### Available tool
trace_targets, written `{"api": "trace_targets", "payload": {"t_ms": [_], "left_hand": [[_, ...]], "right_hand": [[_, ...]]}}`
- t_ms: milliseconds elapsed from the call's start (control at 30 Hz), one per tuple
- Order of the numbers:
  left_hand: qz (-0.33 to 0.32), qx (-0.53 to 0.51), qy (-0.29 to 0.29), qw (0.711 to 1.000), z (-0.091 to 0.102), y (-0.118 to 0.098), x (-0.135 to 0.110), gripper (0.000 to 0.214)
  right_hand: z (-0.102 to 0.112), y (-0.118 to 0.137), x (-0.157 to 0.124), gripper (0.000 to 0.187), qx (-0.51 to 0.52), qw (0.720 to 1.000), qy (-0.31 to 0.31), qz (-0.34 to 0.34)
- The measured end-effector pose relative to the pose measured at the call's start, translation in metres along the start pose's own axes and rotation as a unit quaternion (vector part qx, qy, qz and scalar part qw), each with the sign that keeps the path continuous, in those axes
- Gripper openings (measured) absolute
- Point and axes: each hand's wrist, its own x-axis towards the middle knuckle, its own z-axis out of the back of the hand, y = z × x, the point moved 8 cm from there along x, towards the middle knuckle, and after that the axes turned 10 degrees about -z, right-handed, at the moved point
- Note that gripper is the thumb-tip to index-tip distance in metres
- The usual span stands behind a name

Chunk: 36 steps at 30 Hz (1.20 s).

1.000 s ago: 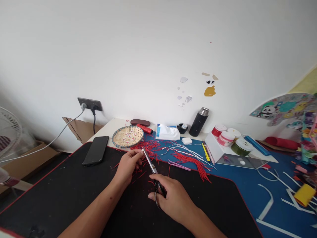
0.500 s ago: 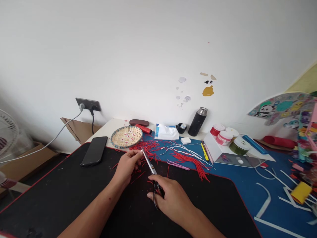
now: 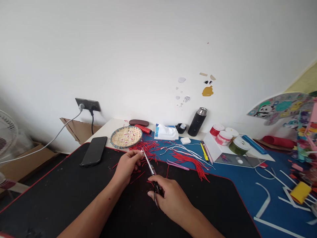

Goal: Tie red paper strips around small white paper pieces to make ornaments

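My right hand (image 3: 168, 195) grips black-handled scissors (image 3: 150, 165) by the finger loops, over the black desk mat (image 3: 198, 205). The silver blades point up and left, and their tips reach the fingertips of my left hand (image 3: 128, 163). Thumb and forefinger of that hand are pinched together on something small that I cannot make out; a whitish bit shows at the fingertips. Behind the left hand lies a loose heap of red cords (image 3: 147, 147). Just beyond it sits a round woven bamboo basket (image 3: 121, 138) with small red and white bits inside.
A phone (image 3: 94, 151) lies at the left. White cords (image 3: 184, 148), a second red cord bundle (image 3: 192, 160) and purple tweezers (image 3: 177, 165) lie right of the scissors. Farther back are a tissue pack (image 3: 166, 132), a black flask (image 3: 197, 122) and ribbon spools (image 3: 224, 137) on a white box.
The scissor blades look slightly closer together than before. Both hands stay in nearly the same place; the whole view has shifted very slightly.
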Motion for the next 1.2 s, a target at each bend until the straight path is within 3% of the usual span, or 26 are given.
{"api": "trace_targets", "payload": {"t_ms": [333,433,633,967,1200], "left_hand": [[-0.051,-0.076,-0.03,0.995,0.0,-0.024,-0.003,0.037],[-0.064,-0.099,-0.016,0.993,-0.006,-0.033,-0.008,0.037],[-0.051,-0.105,0.024,0.993,-0.019,-0.032,-0.016,0.037],[-0.022,-0.071,0.076,0.994,-0.031,-0.025,-0.025,0.035],[-0.005,-0.074,0.086,0.994,-0.035,-0.018,-0.026,0.039]], "right_hand": [[0.006,-0.028,0.014,0.044,0.115,0.991,0.0,-0.071],[0.006,-0.019,0.01,0.047,0.066,0.997,-0.003,-0.038],[-0.003,0.002,-0.002,0.063,-0.016,0.998,0.058,0.013],[-0.004,0.012,-0.004,0.057,-0.107,0.992,0.046,0.038],[-0.005,0.021,-0.012,0.052,-0.166,0.98,0.081,0.073]]}}
